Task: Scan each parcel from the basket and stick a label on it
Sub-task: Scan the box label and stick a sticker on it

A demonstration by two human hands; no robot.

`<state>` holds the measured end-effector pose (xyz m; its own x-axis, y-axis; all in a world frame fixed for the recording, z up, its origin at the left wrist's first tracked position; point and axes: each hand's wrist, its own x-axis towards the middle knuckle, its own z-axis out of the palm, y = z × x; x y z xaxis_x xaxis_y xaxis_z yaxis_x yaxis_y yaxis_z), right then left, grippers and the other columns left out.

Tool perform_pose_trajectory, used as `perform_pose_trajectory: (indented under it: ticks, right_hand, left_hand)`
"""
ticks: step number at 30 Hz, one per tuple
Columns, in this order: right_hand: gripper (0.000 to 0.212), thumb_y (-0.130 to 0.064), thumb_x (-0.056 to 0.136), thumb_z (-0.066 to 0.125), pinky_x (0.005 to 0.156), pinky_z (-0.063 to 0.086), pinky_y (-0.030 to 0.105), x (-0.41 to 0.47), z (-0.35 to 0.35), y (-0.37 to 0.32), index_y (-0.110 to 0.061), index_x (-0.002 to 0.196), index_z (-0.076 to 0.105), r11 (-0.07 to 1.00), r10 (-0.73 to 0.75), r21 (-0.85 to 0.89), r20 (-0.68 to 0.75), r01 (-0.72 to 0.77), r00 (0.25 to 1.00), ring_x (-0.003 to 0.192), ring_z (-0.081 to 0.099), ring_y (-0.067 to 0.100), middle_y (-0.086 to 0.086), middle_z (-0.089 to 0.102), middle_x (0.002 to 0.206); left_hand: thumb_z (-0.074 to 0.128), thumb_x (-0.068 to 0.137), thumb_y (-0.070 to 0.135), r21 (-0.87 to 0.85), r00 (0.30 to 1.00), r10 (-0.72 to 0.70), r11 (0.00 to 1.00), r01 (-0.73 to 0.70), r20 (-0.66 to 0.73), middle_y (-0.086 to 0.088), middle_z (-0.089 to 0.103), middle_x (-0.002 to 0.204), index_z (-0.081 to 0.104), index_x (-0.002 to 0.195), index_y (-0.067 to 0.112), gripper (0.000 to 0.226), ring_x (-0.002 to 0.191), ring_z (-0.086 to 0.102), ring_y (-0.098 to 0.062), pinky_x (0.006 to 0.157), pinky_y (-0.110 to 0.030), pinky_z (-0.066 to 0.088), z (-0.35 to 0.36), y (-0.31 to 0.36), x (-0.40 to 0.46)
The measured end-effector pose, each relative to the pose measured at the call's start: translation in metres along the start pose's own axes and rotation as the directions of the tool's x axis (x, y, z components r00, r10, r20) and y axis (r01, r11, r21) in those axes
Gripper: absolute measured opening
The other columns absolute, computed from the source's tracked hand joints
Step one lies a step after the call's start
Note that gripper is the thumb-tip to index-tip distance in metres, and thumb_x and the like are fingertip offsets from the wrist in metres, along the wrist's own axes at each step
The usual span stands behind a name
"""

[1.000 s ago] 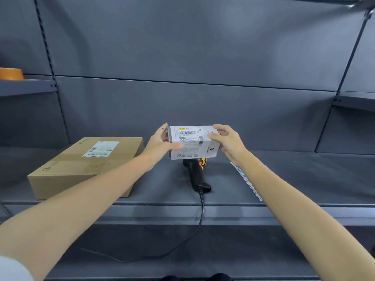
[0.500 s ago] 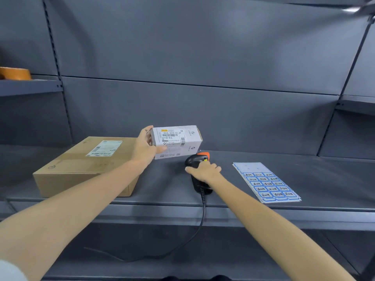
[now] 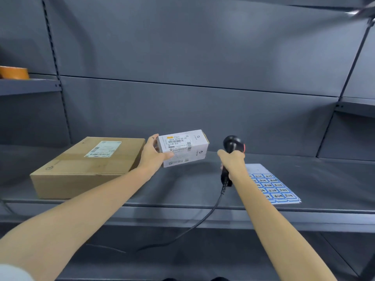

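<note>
My left hand (image 3: 153, 156) grips the left end of a small white parcel (image 3: 185, 148), holding it above the grey shelf (image 3: 182, 191) with its barcode labels facing me. To its right, my right hand (image 3: 231, 161) holds a black barcode scanner (image 3: 232, 144) by the handle, lifted off the shelf, its head upright and level with the parcel. The scanner's black cable (image 3: 211, 211) hangs over the shelf's front edge. A sheet of blue-bordered labels (image 3: 272, 186) lies flat on the shelf, right of my right forearm.
A large brown cardboard box (image 3: 87, 167) with a shipping label sits on the shelf at the left, just behind my left hand. An orange tape roll (image 3: 14, 72) rests on a higher shelf at the far left. A lower shelf lies beneath.
My right hand let go of the white parcel, dropped to the scanner on the shelf, gripped it and lifted it upright. My left hand kept the parcel, shifting it slightly left.
</note>
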<state>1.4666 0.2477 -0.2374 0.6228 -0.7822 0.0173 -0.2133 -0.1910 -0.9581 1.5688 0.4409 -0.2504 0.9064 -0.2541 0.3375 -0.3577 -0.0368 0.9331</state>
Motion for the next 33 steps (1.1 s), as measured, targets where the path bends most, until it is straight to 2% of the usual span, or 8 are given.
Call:
perform_pose_trajectory:
  ticks: [3, 5, 9, 13, 17, 21, 29, 33]
  right_hand:
    - [0.034, -0.025, 0.085, 0.055, 0.058, 0.044, 0.029, -0.023, -0.013, -0.007, -0.004, 0.109, 0.041, 0.966, -0.097, 0.239, -0.009, 0.096, 0.995, 0.056, 0.052, 0.016, 0.011, 0.059, 0.08]
    - [0.019, -0.024, 0.088, 0.054, 0.055, 0.043, 0.027, -0.046, -0.015, -0.007, -0.011, 0.097, 0.043, 0.943, -0.149, 0.305, 0.024, 0.135, 0.989, 0.052, 0.049, 0.014, 0.007, 0.057, 0.071]
    - [0.011, -0.022, 0.088, 0.055, 0.049, 0.041, 0.024, -0.079, -0.01, 0.004, -0.016, 0.089, 0.047, 0.918, -0.195, 0.371, 0.112, 0.141, 0.975, 0.047, 0.045, 0.013, 0.006, 0.053, 0.061]
    - [0.012, -0.025, 0.088, 0.054, 0.047, 0.041, 0.023, -0.089, -0.007, 0.011, -0.014, 0.089, 0.049, 0.938, -0.187, 0.324, 0.187, 0.119, 0.964, 0.045, 0.045, 0.014, 0.004, 0.051, 0.056]
    - [0.019, -0.033, 0.089, 0.053, 0.051, 0.042, 0.026, -0.09, -0.001, 0.017, -0.014, 0.092, 0.051, 0.958, -0.176, 0.263, 0.215, 0.117, 0.961, 0.044, 0.046, 0.012, 0.002, 0.052, 0.055]
    - [0.021, -0.03, 0.091, 0.051, 0.051, 0.043, 0.028, -0.091, 0.007, 0.021, -0.01, 0.097, 0.052, 0.961, -0.169, 0.253, 0.228, 0.109, 0.959, 0.045, 0.047, 0.012, 0.002, 0.057, 0.066]
    - [0.021, -0.031, 0.091, 0.051, 0.052, 0.043, 0.028, -0.089, 0.015, 0.024, -0.01, 0.092, 0.053, 0.969, -0.154, 0.226, 0.255, 0.096, 0.955, 0.043, 0.046, 0.012, 0.003, 0.052, 0.053]
    - [0.021, -0.031, 0.092, 0.05, 0.051, 0.043, 0.026, -0.089, 0.016, 0.024, -0.01, 0.093, 0.053, 0.966, -0.159, 0.239, 0.258, 0.097, 0.953, 0.042, 0.046, 0.011, 0.003, 0.054, 0.059]
  left_hand:
    - [0.074, 0.076, -0.006, -0.002, 0.999, -0.002, 1.0, 0.002, 0.046, 0.005, 0.051, 0.129, 0.034, 0.143, 0.013, 0.08, 0.113, 0.046, -0.008, 0.096, -0.028, 0.045, 0.017, -0.005, -0.003]
    - [0.074, 0.073, -0.01, -0.036, 0.996, 0.009, 0.999, -0.006, 0.09, 0.003, 0.052, 0.13, 0.033, 0.144, 0.012, 0.084, 0.114, 0.047, -0.008, 0.1, -0.032, 0.044, 0.028, -0.008, -0.005]
    - [0.074, 0.072, -0.012, -0.074, 0.99, 0.042, 0.997, -0.032, 0.138, 0.007, 0.048, 0.127, 0.029, 0.141, 0.01, 0.085, 0.122, 0.046, -0.011, 0.104, -0.031, 0.04, 0.036, -0.016, -0.01]
    - [0.075, 0.072, -0.007, 0.013, 0.986, 0.071, 0.997, -0.074, 0.15, 0.013, 0.056, 0.116, 0.043, 0.124, 0.017, 0.066, 0.121, 0.049, -0.011, 0.101, -0.029, 0.042, 0.032, -0.031, -0.013]
    - [0.075, 0.076, -0.002, 0.034, 0.984, 0.079, 0.996, -0.086, 0.157, 0.011, 0.056, 0.119, 0.043, 0.128, 0.015, 0.063, 0.115, 0.049, -0.006, 0.092, -0.015, 0.039, 0.03, -0.035, -0.016]
    - [0.075, 0.079, 0.003, 0.066, 0.985, 0.072, 0.994, -0.084, 0.157, 0.009, 0.055, 0.122, 0.042, 0.133, 0.013, 0.064, 0.115, 0.048, -0.006, 0.098, -0.022, 0.038, 0.029, -0.035, -0.015]
    - [0.074, 0.08, 0.006, 0.1, 0.987, 0.069, 0.991, -0.084, 0.147, 0.001, 0.054, 0.134, 0.041, 0.133, 0.013, 0.062, 0.119, 0.041, -0.003, 0.098, -0.022, 0.035, 0.029, -0.035, -0.016]
    - [0.074, 0.081, 0.007, 0.114, 0.988, 0.053, 0.991, -0.07, 0.148, -0.001, 0.054, 0.135, 0.041, 0.133, 0.014, 0.062, 0.122, 0.042, -0.006, 0.098, -0.023, 0.036, 0.029, -0.035, -0.015]
